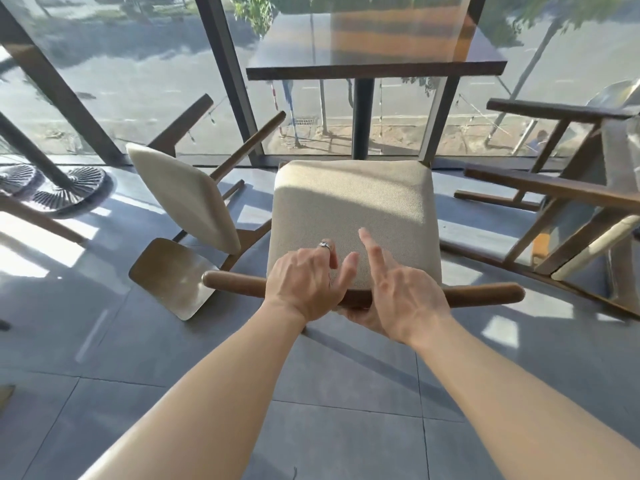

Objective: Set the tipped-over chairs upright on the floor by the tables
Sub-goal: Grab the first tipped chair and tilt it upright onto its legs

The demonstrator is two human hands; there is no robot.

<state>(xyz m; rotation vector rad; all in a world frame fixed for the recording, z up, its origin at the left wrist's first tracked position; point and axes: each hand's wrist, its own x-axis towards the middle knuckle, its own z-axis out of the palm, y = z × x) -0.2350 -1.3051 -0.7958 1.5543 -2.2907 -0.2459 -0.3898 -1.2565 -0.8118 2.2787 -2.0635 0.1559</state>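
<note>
A wooden chair with a beige cushion (353, 209) stands upright in front of me, its seat facing the window. Its round wooden back rail (485, 295) runs across just below the cushion. My left hand (304, 282), with a ring on it, lies over the rail with its fingers bent down across it. My right hand (401, 296) is beside it, fingers spread and lifted off the cushion, thumb tucked under the rail. A second chair (187, 195) lies tipped over on the left, legs pointing up. A third chair (568, 199) lies on its side at the right.
A dark square table (374, 69) on a black post (363, 116) stands just beyond the upright chair, against the glass wall. Another table's slanted post and ribbed round base (69, 190) are at the far left. Grey floor tiles (329, 427) stretch under my arms.
</note>
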